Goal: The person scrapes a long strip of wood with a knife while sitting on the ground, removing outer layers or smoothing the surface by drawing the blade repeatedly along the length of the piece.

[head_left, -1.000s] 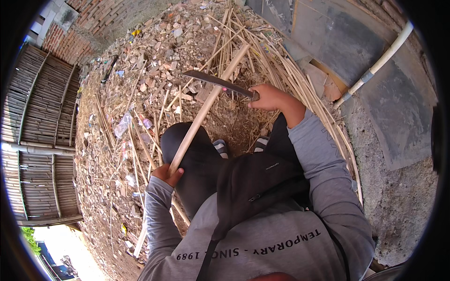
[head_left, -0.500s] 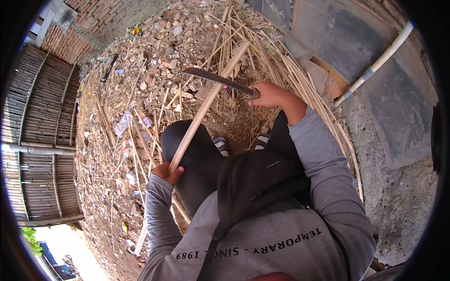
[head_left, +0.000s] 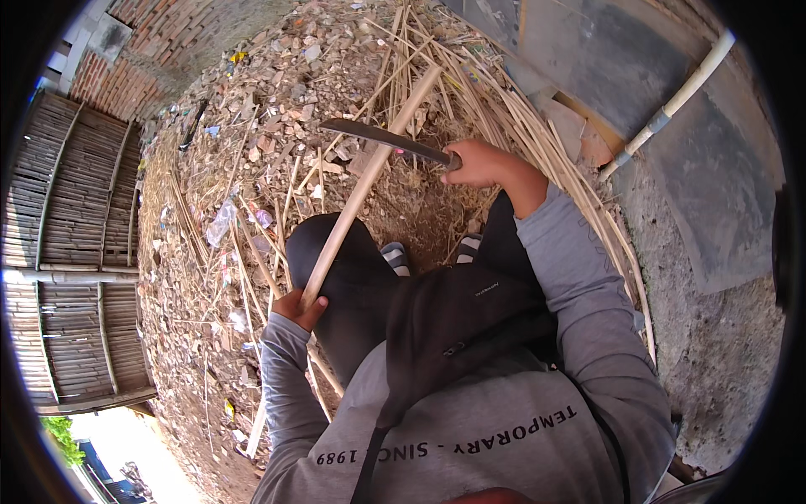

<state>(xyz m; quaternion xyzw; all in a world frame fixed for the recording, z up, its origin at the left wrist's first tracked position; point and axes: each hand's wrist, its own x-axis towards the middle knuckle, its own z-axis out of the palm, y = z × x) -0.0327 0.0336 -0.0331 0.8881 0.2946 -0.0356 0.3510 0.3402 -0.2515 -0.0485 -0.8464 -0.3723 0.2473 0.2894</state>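
Observation:
My left hand (head_left: 297,311) is closed around the near end of a long, pale bamboo strip (head_left: 348,214). The strip slants up and away to the right, passing over my left knee. In my right hand (head_left: 480,163) is the handle of a machete (head_left: 359,129) with a dark, slightly curved blade. That blade crosses the strip in its upper half, its tip pointing left; whether the edge touches the strip I cannot tell. The strip's far end reaches over loose bamboo strips on the ground.
Long bamboo strips (head_left: 579,189) lie along the right side beside grey wall panels (head_left: 604,67) and a pale pipe (head_left: 676,101). Rubble and litter (head_left: 277,109) cover the ground. A slatted bamboo fence (head_left: 71,193) stands left, with a brick wall (head_left: 159,50) beyond it.
The machete and strip have shifted very slightly left in the picture, along with a small shift of the whole view. Both hands keep their grips.

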